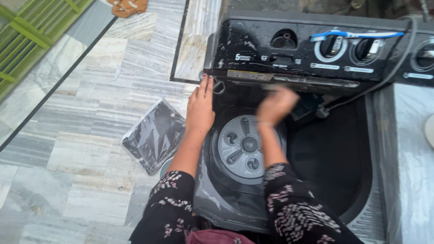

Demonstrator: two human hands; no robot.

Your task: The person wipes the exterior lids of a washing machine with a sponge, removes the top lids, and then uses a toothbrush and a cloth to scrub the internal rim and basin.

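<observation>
Head cam: left hand (pixel 200 107) flat, fingers loose, bracing on washer tub rim (pixel 205 149). Right hand (pixel 276 105) over the pulsator (pixel 242 145), too blurry, can't tell grip.

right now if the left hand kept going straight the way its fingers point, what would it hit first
The left hand lies on the washing machine's rim, fingers pointing toward the black control panel. Straight on, it would most likely meet the panel's lower front edge, just beyond the fingertips; depth there is unclear.
</observation>
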